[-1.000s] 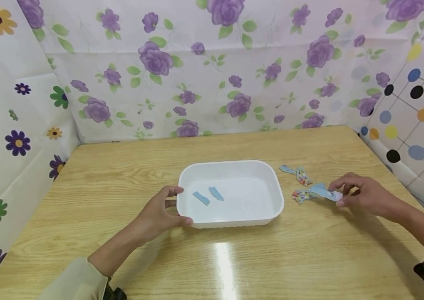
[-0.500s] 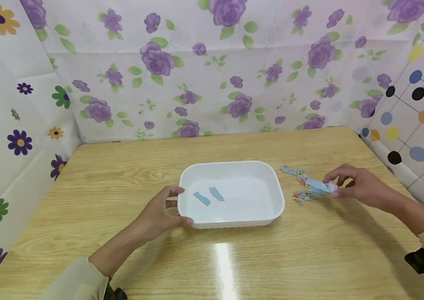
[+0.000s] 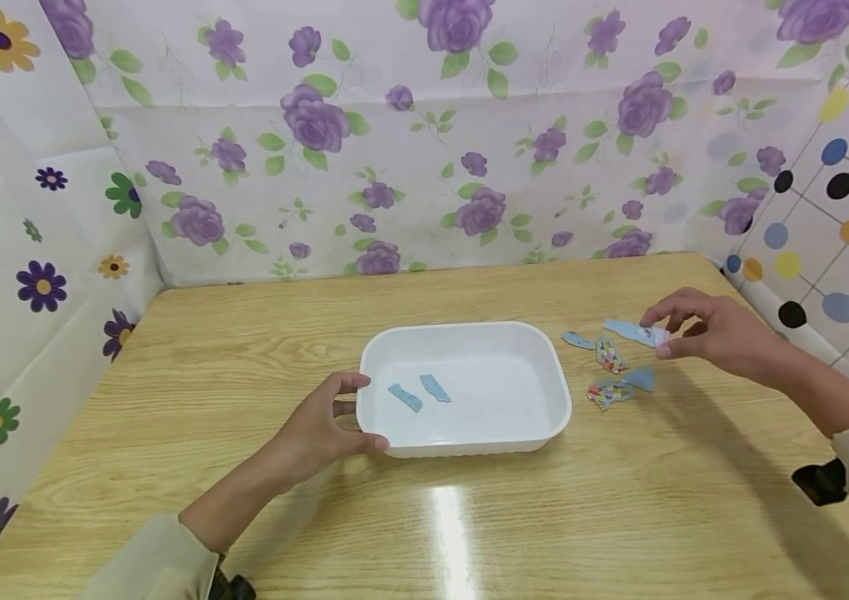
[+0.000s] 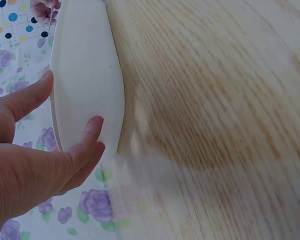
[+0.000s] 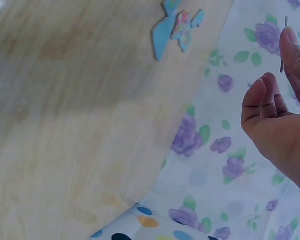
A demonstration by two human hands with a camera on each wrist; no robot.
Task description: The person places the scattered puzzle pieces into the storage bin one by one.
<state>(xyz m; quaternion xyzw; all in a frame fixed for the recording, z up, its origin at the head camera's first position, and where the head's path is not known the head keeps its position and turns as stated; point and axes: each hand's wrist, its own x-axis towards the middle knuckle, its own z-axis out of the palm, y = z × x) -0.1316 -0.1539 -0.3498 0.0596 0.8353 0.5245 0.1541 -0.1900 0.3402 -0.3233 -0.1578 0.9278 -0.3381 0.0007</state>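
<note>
Right hand: here it is on the far right, thumb and fingers of the right hand (image 3: 720, 333) pinching a blue piece by its pale lilac end.
Pinched piece: the long, light-blue pinched piece (image 3: 626, 332) points left, held up over the table; the right wrist view catches it edge-on, thin as a line.
Left hand: a firm hold from the left hand (image 3: 319, 425) at the tray's left end, thumb and fingers set apart against rim and outer wall.
White tray: centre stage, the white tray (image 3: 499, 392) sits flat, a shallow rectangle with rounded corners.
Inside the tray: two slim blue strips, a left strip (image 3: 405, 397) and a right strip (image 3: 435, 388), lie apart, both slanting, in the left half.
Loose pieces, far group: right of the tray, a small blue piece (image 3: 578, 340) lies just beside a multicoloured piece (image 3: 607, 356).
Loose pieces, near group: closer in, another multicoloured piece (image 3: 606, 395) pairs up with a plain blue piece (image 3: 639, 379) on its right.
Table: pale wood grain all round on the table (image 3: 259, 350), a bright streak of light at the near edge.
Backdrop: purple roses on the far sheet (image 3: 424, 183), daisies on the left sheet (image 3: 27, 233), coloured dots on the right sheet (image 3: 829, 250).
Sleeves: beige on both arms.
</note>
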